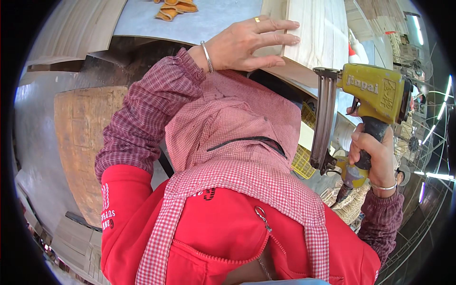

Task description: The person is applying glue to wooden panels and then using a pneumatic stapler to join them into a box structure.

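Toward 1 o'clock, the pale wood piece [319,35] sits over the desk [135,21]; the L hand [240,45] is unclenched, fingertips on its 9 o'clock edge. At 3 o'clock, the R hand [377,147] grasps the nail gun [375,92] by its dark handle [375,127]. For a clean shot, prob. best to seat the nose [327,72] square on the wood, w/ L fingertips off the nail line. Nose contact: can't tell. Wood's cut off at 12; R fingers partly hidden.

The tabletop [218,21] has a pale blue-grey surface. Directly on it lie a crumpled orange item [175,9] and, farther right, a light wooden piece [317,35]
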`<action>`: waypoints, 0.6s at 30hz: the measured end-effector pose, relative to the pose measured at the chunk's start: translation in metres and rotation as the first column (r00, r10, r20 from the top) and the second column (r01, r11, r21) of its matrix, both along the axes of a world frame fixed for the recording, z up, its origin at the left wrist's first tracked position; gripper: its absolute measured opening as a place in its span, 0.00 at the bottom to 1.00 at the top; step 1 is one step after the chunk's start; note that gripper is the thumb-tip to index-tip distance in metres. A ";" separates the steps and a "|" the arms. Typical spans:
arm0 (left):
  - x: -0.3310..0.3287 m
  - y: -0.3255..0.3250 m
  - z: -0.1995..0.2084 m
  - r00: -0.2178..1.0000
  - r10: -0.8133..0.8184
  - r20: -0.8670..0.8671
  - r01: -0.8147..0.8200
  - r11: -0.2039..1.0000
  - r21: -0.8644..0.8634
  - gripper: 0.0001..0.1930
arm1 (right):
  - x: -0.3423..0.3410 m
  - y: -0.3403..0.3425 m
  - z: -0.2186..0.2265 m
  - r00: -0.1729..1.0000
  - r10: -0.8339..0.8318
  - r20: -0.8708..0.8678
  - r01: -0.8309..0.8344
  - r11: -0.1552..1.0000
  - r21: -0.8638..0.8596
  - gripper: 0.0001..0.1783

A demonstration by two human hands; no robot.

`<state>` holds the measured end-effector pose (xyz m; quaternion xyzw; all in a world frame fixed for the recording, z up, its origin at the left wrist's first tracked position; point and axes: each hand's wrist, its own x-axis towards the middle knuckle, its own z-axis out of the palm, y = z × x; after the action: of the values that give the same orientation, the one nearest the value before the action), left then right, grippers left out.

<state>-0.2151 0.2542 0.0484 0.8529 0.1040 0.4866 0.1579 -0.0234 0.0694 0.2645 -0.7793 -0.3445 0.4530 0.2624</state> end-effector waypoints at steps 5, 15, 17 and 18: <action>0.000 0.010 -0.006 0.998 -0.040 0.054 0.037 0.997 0.069 0.23 | -0.001 0.003 0.000 0.999 -0.024 -0.022 0.023 1.000 -0.014 0.05; 0.003 0.005 -0.012 0.994 -0.080 0.078 0.080 0.997 0.006 0.23 | 0.003 0.003 0.000 0.998 -0.060 -0.026 0.059 0.998 -0.010 0.06; 0.002 0.003 -0.010 0.994 -0.071 0.077 0.072 0.997 -0.003 0.24 | 0.004 0.001 0.001 0.999 -0.043 -0.028 0.043 0.999 -0.010 0.07; 0.001 0.002 -0.009 0.995 -0.066 0.071 0.067 0.998 -0.008 0.24 | 0.004 0.001 0.001 0.998 -0.038 -0.041 0.038 0.999 0.000 0.07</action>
<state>-0.2141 0.2563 0.0397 0.8373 0.0722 0.5106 0.1819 -0.0193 0.0701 0.2657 -0.7761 -0.3244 0.4637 0.2783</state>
